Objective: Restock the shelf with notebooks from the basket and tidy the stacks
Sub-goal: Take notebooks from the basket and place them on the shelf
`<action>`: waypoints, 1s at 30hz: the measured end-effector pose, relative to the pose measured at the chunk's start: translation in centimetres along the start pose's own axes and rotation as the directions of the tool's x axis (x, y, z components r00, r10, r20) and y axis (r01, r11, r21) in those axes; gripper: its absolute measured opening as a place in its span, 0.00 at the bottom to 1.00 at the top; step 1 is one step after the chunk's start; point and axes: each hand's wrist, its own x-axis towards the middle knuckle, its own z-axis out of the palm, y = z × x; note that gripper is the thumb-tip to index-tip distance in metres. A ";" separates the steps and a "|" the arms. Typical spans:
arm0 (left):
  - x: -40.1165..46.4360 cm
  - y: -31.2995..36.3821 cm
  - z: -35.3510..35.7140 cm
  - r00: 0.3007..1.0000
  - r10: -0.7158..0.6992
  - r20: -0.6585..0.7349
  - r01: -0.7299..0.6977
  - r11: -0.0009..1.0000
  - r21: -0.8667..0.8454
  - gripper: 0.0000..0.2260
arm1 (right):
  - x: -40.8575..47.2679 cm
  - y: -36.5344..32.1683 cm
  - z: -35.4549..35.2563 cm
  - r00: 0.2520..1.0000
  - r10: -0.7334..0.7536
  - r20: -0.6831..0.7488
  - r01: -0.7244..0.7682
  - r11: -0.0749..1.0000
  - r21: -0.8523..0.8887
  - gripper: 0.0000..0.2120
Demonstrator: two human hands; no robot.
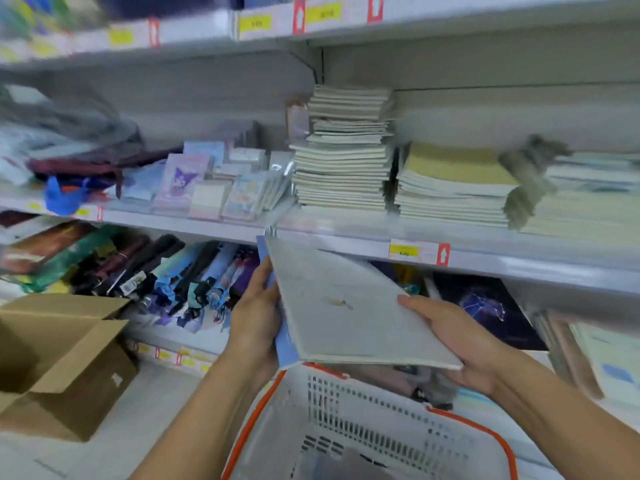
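Above the basket (363,420): your two hands hold a small bundle of notebooks (349,306), tilted.
Grip: left hand (254,320) curls round the blue spine edge; right hand (457,337) cups the opposite edge, thumb on top.
Handling: probably light, floppy, covers slide; support both edges.
Count: bundle number unclear; two clear stacks (343,150) on shelf (519,265) beyond your grip.

The notebook (349,303) held up in the middle has a pale grey cover with a small faint mark, over a light blue one beneath. The basket (346,420) is white plastic with an orange rim. The far stacks (341,150) are cream and pale green; the stack to their right (453,185) is topped in yellow. The near-left box (62,368) is plain brown. The shelf (519,268) is white, with yellow price tags (403,251) and red arrows. A dark cover (485,306) at right shows a constellation pattern.
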 end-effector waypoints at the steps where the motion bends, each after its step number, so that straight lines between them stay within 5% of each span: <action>1: -0.4 0.2 0.8 1.000 0.025 -0.017 -0.025 1.000 -0.004 0.17 | -0.5 -0.4 -0.2 0.999 -0.017 0.028 0.016 0.999 0.027 0.14; 7: -4.2 0.4 2.9 0.990 -0.008 0.140 0.009 1.000 -0.005 0.10 | -3.7 -0.8 -2.3 0.985 -0.101 0.140 0.118 0.985 -0.122 0.13; 10: -5.2 0.9 3.0 0.981 0.008 0.194 -0.015 0.999 0.032 0.24 | -5.3 -2.0 -3.4 0.959 -0.169 0.229 0.203 0.970 -0.132 0.18; 16: -7.2 4.8 6.1 0.954 0.105 0.281 -0.133 0.988 0.082 0.26 | -7.9 -4.7 -5.1 0.918 -0.311 0.246 0.343 0.934 -0.101 0.22; 20: -5.6 7.5 9.9 0.917 0.175 0.359 -0.226 0.968 0.105 0.24 | -8.8 -8.1 -5.6 0.834 -0.539 0.120 0.548 0.835 -0.050 0.19; 26: 1.0 5.6 15.1 0.896 -0.082 0.436 -0.073 0.942 0.328 0.16 | -3.7 -11.1 -7.8 0.659 -0.712 -0.245 0.710 0.695 -0.111 0.21; 30: 3.6 2.5 17.1 0.935 -0.081 0.346 -0.028 0.954 0.300 0.13 | -0.9 -12.5 -10.1 0.783 -0.590 -0.196 0.593 0.804 -0.054 0.19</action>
